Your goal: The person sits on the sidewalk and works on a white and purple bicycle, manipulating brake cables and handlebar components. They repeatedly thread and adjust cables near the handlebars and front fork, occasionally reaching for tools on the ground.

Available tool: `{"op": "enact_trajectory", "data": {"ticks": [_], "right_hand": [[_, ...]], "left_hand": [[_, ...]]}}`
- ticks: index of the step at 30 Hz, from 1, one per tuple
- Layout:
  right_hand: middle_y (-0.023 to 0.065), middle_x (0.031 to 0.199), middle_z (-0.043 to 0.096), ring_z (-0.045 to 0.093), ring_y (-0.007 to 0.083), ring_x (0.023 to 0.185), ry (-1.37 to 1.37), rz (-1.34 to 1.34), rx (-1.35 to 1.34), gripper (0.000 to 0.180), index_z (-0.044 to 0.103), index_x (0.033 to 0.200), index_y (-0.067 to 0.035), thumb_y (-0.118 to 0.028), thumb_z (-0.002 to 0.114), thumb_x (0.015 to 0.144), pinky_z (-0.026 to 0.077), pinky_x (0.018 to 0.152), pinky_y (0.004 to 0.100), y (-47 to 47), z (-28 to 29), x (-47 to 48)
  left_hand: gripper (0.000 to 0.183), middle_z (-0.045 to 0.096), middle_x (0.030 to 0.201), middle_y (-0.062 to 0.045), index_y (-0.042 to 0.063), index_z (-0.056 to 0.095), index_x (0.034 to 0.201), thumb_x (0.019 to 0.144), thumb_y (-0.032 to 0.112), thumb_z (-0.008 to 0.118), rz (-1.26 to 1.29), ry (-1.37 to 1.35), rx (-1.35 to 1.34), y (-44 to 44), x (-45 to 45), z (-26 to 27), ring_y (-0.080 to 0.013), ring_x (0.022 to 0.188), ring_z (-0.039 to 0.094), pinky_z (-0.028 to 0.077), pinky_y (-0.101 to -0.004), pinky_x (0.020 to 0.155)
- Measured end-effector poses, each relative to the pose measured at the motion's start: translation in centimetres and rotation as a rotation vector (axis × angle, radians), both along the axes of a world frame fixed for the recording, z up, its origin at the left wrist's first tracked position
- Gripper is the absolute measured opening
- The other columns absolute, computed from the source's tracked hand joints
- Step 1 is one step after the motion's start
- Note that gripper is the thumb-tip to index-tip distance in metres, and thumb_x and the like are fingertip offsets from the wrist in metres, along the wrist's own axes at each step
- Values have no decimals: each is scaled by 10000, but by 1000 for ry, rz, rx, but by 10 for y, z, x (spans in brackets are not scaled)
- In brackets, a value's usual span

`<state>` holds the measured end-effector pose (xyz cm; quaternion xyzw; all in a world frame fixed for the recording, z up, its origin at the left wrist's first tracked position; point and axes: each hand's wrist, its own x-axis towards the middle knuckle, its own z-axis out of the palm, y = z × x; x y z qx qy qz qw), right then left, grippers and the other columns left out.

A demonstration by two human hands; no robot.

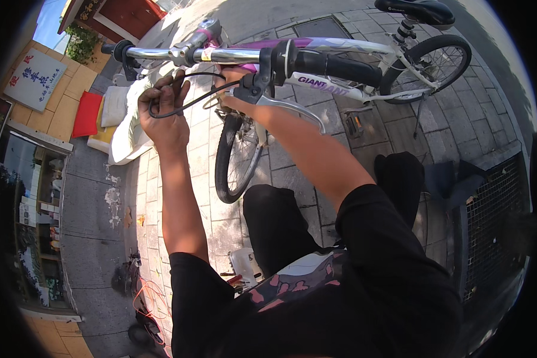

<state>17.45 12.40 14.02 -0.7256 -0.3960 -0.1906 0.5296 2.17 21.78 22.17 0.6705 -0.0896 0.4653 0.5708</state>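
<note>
My left hand (pixel 164 112) is raised at the handlebar, its fingers closed on a looped black brake cable (pixel 192 102). One side of the loop runs to the brake lever (pixel 291 106), whose silver blade points down and right. My right hand (pixel 233 85) is beyond the lever, close to the cable's other stretch and the bicycle's head tube. The lever and handlebar partly cover it, so its grip is unclear. Above both hands lies the chrome handlebar (pixel 237 55) with a black rubber grip (pixel 340 67). The front wheel (pixel 235 156) hangs below, turned towards me.
The white and purple bicycle frame (pixel 322 83) extends right to a black saddle (pixel 416 12) and rear wheel (pixel 463 58). A loose pedal (pixel 354 124) appears against the paving. White cushions (pixel 125 121) and a red one (pixel 87 114) lie left. Orange cord (pixel 150 295) is lower left, a metal grate (pixel 492 223) right.
</note>
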Motion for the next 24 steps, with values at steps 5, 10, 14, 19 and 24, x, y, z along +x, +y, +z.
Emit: {"op": "enact_trajectory", "data": {"ticks": [5,10,14,19,24], "right_hand": [[138,1297,694,666,308,1212,82,9,116,482,629,1380,-69,-367,630,1001,518,1076,445,-32,-39,37],[140,1286,696,670,311,1202,280,229,183,482,618,1380,-77,-377,606,1002,527,1071,445,-43,-72,72],[142,1277,691,682,303,1148,45,199,43,460,606,1377,-58,-336,603,1010,547,1043,422,-46,-90,93],[201,980,708,692,439,960,-175,-149,43,333,704,1129,14,-218,671,891,578,795,485,-92,-127,93],[217,1043,730,707,416,1024,149,-30,-238,398,685,1217,50,-241,619,953,525,935,472,-123,-135,62]], "left_hand": [[149,697,1232,-203,45,474,1129,1068,10,606,-64,-6,-67,-3,5,-4,-415,1197,712,653,-535,981],[209,687,1204,-205,18,480,1139,1040,7,663,57,-35,-70,0,19,-15,-376,1128,735,659,-504,957],[180,688,1187,-212,-24,481,1127,1038,-32,637,68,-43,-83,-4,18,-7,-362,1090,744,678,-487,923],[173,741,1107,-194,-61,661,1160,1002,10,675,161,156,32,20,14,-18,-255,1027,752,631,-380,964],[195,738,983,-106,-7,663,1186,1026,-49,559,543,100,470,12,11,-19,-173,870,727,599,-311,768]]}}
